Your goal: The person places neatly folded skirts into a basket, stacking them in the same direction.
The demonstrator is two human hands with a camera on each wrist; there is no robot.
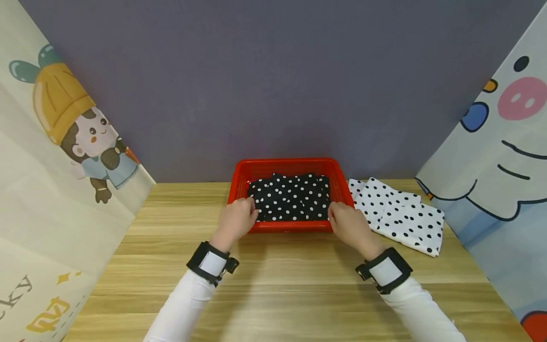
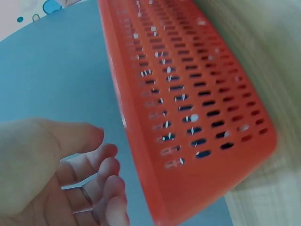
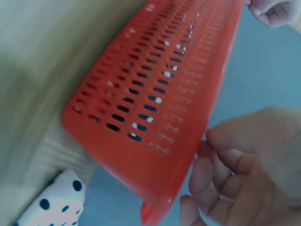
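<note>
A red perforated plastic basket (image 1: pixel 290 227) holds a black cloth with white polka dots (image 1: pixel 288 197). At the basket's front left corner is my left hand (image 1: pixel 239 216); the left wrist view shows its fingers loosely bent, with a gap between the fingertips (image 2: pixel 111 165) and the rim. My right hand (image 1: pixel 348 222) is over the front right corner. In the right wrist view its thumb and fingertips (image 3: pixel 201 174) are right at the rim, the fingers loosely bent and nothing pinched between them. The basket's slotted front wall (image 2: pixel 188 94) faces the wrist cameras.
Right of the basket, a folded white cloth with black dots (image 1: pixel 401 216) lies on the wooden table (image 1: pixel 295 294). Behind the table rises a grey wall (image 1: pixel 282 85). Printed cartoon panels flank both sides, a carrot-hatted figure (image 1: pixel 96 128) on the left.
</note>
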